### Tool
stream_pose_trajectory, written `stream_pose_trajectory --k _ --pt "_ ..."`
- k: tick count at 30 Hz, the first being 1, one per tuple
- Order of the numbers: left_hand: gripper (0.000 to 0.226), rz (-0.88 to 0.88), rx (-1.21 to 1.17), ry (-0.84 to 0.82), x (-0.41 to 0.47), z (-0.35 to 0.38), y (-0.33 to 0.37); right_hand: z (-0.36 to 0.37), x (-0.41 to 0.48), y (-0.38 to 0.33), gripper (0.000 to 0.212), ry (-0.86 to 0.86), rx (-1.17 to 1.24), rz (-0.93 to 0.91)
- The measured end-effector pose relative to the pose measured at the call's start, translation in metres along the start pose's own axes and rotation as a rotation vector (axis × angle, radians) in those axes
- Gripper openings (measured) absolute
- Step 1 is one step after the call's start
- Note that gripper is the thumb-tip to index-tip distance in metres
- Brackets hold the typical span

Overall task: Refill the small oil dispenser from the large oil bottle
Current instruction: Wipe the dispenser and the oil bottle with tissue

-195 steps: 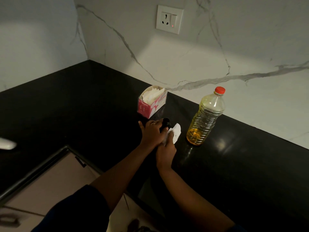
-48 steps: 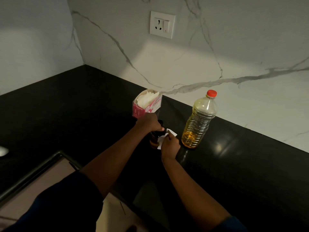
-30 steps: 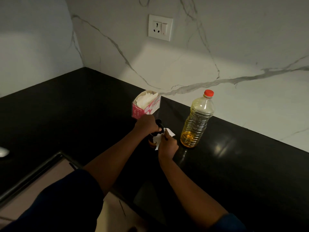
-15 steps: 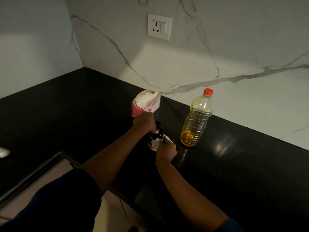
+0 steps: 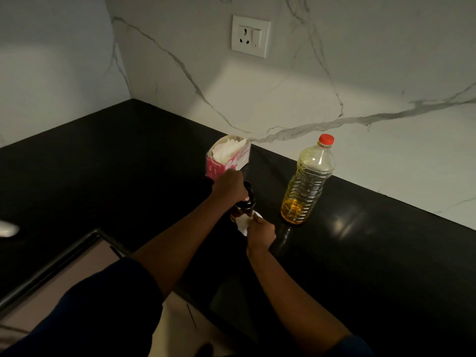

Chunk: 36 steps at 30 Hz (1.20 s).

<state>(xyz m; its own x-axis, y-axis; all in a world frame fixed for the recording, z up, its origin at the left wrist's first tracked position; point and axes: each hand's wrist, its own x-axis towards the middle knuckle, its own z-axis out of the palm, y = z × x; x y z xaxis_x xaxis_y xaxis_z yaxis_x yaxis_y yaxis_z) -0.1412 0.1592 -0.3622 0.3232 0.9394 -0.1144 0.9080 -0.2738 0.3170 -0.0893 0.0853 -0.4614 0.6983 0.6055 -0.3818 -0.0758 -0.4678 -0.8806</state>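
Note:
The small oil dispenser [image 5: 247,199] with a black top stands on the black counter [image 5: 116,163]. My left hand [image 5: 228,186] grips its top from above. My right hand [image 5: 260,231] holds a white tissue [image 5: 243,222] pressed against the dispenser's lower body, which is mostly hidden. To the right stands the large oil bottle [image 5: 307,181], clear plastic with a red cap on, about a quarter full of yellow oil. It is upright and untouched.
A pink tissue box [image 5: 226,158] sits just behind my left hand near the marble wall. A white socket plate [image 5: 250,36] is on the wall above. The counter's front edge [image 5: 56,264] runs lower left, with a white object [image 5: 7,228] at far left.
My right hand with the tissue has moved down from the dispenser's neck to its lower body. My left hand has kept its grip on the top.

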Motion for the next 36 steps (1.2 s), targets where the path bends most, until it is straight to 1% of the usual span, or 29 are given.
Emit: stream_pose_trajectory --k 2,4,7,9,12,16,19,21,24,27,29,32,34,36 --pt "0.049 0.046 -0.067 -0.053 0.002 -0.001 0.0 0.003 -0.005 0.001 0.034 0.036 0.035 -0.049" --pt "0.044 0.055 -0.061 -0.085 0.002 -0.003 -0.001 0.005 -0.009 -0.001 0.033 0.075 0.052 -0.131" --pt "0.042 0.049 -0.052 -0.059 0.003 -0.001 -0.004 0.005 -0.013 -0.007 0.032 0.117 0.049 -0.256" --pt "0.043 0.024 -0.039 -0.016 0.002 0.001 -0.004 0.006 -0.009 -0.009 0.034 0.116 0.051 -0.29" --pt "0.047 -0.022 -0.031 0.018 0.0 0.003 -0.003 0.006 -0.002 -0.013 0.039 0.045 0.092 -0.202" --pt "0.053 -0.052 -0.033 0.008 0.0 0.002 -0.002 0.002 0.007 -0.011 0.041 -0.051 0.0 -0.067" --pt "0.052 -0.059 -0.042 -0.002 0.0 0.003 -0.002 0.006 0.004 -0.001 0.039 -0.031 -0.011 -0.015" --pt "0.051 -0.062 -0.047 0.007 0.0 0.003 -0.002 0.007 -0.002 0.005 0.034 0.01 0.045 -0.016" --pt "0.052 -0.056 -0.045 0.025 -0.002 0.004 -0.002 0.008 -0.011 0.007 0.03 0.063 0.065 -0.111" --pt "0.057 -0.018 -0.049 0.048 -0.003 0.006 -0.002 0.009 -0.017 0.002 0.031 0.105 0.088 -0.23" --pt "0.059 0.002 -0.041 0.043 -0.003 0.005 -0.002 0.011 -0.014 -0.002 0.033 0.13 0.097 -0.266" --pt "0.054 0.01 -0.018 -0.03 -0.001 -0.002 -0.003 0.013 -0.004 -0.005 0.044 0.101 0.034 -0.259" --pt "0.048 0.013 -0.014 -0.066 0.002 -0.005 -0.004 0.012 0.004 -0.007 0.05 0.054 0.014 -0.182" --pt "0.046 0.017 0.013 -0.07 0.003 -0.006 -0.006 0.009 0.007 -0.007 0.05 0.007 0.015 -0.087"
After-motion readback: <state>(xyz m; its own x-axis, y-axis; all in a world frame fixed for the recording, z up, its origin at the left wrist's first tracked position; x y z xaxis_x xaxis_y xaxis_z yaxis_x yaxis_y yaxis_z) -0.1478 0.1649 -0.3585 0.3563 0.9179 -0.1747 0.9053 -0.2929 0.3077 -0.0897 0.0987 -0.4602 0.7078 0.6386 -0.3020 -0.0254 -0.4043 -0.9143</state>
